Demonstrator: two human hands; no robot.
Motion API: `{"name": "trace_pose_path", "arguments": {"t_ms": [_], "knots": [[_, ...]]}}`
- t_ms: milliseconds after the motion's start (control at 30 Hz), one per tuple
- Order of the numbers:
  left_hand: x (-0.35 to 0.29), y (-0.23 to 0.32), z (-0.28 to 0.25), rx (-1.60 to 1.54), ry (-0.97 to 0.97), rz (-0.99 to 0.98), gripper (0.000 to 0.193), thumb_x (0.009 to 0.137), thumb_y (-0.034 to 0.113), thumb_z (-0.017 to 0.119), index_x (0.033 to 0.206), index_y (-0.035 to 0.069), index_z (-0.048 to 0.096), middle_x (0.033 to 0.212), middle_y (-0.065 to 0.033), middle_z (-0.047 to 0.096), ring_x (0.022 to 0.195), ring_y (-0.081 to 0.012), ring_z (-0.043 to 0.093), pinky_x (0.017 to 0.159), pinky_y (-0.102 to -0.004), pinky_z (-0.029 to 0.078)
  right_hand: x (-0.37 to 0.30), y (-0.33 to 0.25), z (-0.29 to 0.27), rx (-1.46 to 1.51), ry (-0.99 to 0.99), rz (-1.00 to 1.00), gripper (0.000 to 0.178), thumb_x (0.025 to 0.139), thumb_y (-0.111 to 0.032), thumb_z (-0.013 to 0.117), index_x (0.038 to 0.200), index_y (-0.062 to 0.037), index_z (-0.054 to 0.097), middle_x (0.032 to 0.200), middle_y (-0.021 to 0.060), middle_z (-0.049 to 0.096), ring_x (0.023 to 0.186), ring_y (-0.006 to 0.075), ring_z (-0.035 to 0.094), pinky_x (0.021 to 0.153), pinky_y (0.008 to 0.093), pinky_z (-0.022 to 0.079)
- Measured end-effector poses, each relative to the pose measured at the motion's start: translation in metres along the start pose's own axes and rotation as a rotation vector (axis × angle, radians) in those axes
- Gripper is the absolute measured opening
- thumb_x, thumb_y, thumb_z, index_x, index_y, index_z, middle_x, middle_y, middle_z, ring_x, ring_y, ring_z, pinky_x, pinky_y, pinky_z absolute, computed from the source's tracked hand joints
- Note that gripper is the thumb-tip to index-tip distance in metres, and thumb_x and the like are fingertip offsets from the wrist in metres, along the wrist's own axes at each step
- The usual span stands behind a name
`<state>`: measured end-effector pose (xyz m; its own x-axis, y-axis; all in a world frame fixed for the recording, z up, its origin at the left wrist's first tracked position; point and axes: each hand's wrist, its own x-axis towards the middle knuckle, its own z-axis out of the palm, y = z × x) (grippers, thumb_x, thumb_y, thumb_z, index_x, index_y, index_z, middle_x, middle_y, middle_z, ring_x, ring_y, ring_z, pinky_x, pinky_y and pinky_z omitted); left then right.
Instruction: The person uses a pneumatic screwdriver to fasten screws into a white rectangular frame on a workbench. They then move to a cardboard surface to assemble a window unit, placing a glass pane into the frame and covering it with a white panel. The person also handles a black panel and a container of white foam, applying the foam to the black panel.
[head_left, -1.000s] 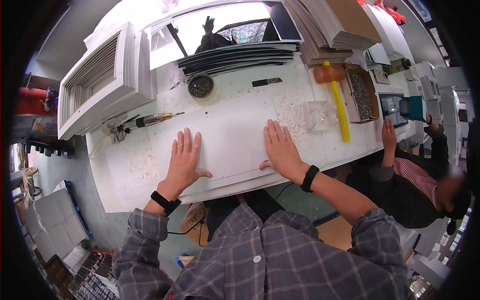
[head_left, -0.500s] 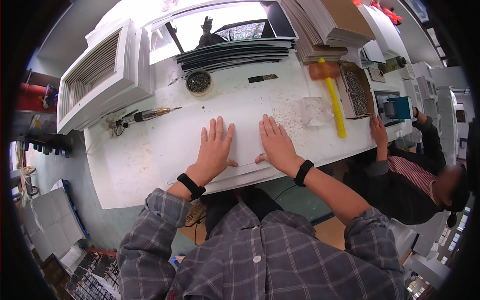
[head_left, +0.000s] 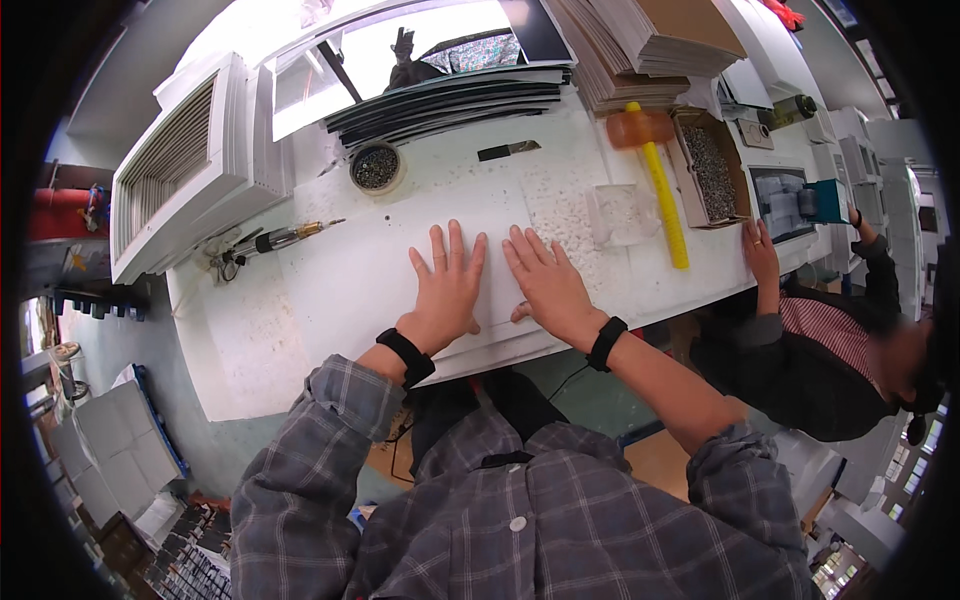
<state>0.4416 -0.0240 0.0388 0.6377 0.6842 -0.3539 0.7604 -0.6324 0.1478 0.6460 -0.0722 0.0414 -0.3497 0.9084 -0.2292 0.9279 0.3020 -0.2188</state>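
My left hand [head_left: 448, 290] lies palm down with fingers spread on a flat white sheet [head_left: 390, 270] at the table's near edge. Close beside it on the right, my right hand [head_left: 550, 288] rests the same way, its fingers apart. Neither hand holds anything. Beyond them stands a round tub of small metal pieces [head_left: 376, 168], and a black-handled knife [head_left: 508, 151] lies to its right. A pen-shaped electric screwdriver [head_left: 285, 237] lies left of my hands. On the right are a clear plastic bag [head_left: 625, 214] and a mallet [head_left: 662, 200] with an amber head and yellow handle.
White frames [head_left: 180, 170] are stacked at the far left. Dark-edged mirror panels [head_left: 440, 105] lie at the back, with boards [head_left: 640, 50] piled beside them. Right of the mallet is a cardboard box of small metal parts [head_left: 712, 175]. A co-worker [head_left: 810, 360] works at the right.
My left hand has slid right, closer to my right hand, and its fingers have fanned wider. The right hand has shifted slightly left. The view has turned a little.
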Motion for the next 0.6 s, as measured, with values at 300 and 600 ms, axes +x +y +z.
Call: {"name": "trace_pose_path", "arguments": {"t_ms": [300, 600], "knots": [[0.021, 0.024, -0.007, -0.112, 0.023, -0.119, 0.147, 0.053, 0.05, 0.1, 0.163, 0.0, 0.018, 0.161, -0.0434, 0.013, 0.147, -0.0675, 0.017, 0.102, -0.084, 0.033, 0.001, 0.039, -0.008, 0.104, -0.051, -0.123, 0.112, 0.065, -0.03, 0.095, 0.159, -0.0114, 0.038, 0.168, 0.0128, 0.031, 0.15, 0.04, 0.037, 0.113, 0.0513, 0.044], [0.025, 0.034, -0.009, -0.063, 0.003, -0.159, 0.144, 0.053, 0.053, 0.099, 0.162, -0.002, 0.022, 0.159, -0.0446, 0.018, 0.145, -0.0689, 0.02, 0.097, -0.0842, 0.037, -0.004, 0.034, -0.009, 0.112, -0.048, -0.085, 0.116, 0.064, -0.03, 0.094, 0.162, -0.0125, 0.034, 0.17, 0.0118, 0.029, 0.15, 0.0403, 0.038, 0.114, 0.0514, 0.044]]}}
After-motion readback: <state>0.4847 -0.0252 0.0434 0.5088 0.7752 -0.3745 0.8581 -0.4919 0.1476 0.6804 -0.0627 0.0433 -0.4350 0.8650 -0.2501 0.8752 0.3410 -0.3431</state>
